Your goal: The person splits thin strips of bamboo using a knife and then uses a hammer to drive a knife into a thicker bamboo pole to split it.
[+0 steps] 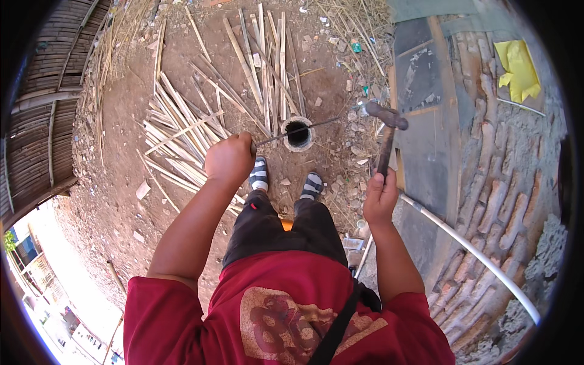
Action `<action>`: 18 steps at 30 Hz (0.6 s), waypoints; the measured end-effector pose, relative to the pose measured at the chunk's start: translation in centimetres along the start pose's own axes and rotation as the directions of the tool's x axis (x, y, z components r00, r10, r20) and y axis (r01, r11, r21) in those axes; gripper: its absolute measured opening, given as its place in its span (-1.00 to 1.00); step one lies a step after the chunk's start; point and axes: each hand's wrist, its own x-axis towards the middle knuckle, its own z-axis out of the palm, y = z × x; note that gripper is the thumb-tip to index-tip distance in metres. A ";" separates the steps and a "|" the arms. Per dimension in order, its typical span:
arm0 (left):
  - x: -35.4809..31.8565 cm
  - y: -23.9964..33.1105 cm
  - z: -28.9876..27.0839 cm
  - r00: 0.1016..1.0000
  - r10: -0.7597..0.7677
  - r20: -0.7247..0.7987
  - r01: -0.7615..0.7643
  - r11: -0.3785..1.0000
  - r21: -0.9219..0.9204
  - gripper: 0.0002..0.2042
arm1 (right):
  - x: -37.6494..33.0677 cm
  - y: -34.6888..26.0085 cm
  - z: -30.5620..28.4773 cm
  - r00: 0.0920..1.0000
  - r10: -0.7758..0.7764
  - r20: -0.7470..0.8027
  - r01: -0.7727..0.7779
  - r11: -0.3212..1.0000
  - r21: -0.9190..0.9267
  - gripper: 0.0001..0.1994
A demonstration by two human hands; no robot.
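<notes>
My left hand (231, 159) is closed around the handle end of a long, thin, dark metal blade (328, 121), seen nearly edge-on. The blade reaches right, across the top of a pale, thick-walled hollow tube (308, 142). That tube looks like the cut end of a bamboo pole seen from above; its inside is dark. Whether the blade touches the rim, I cannot tell. To the right, my right hand (381, 198) grips a hammer (387, 135) by its dark handle, with the metal head raised and apart from the blade.
Many split bamboo strips (182, 137) lie on the dirt ground, left and ahead. My feet (258, 173) stand just behind the tube. A brick wall (486, 201), a dark panel (420, 67) and a white pipe (468, 246) line the right side. A slatted wall (55, 73) stands left.
</notes>
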 end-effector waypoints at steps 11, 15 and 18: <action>0.2 -0.5 -0.2 1.000 0.004 0.000 -0.004 1.000 0.009 -0.82 | -1.9 0.9 0.9 0.999 -0.034 0.036 0.038 0.990 -0.133 -0.68; 0.3 0.7 -0.1 1.000 0.018 -0.005 -0.018 1.000 0.019 -0.81 | -0.6 3.5 3.3 0.994 -0.057 0.093 0.079 0.966 -0.246 -0.70; 0.4 0.3 -0.4 1.000 0.006 0.026 -0.006 1.000 0.022 -0.81 | 0.1 2.8 3.9 0.996 -0.076 0.049 0.085 0.972 -0.220 -0.68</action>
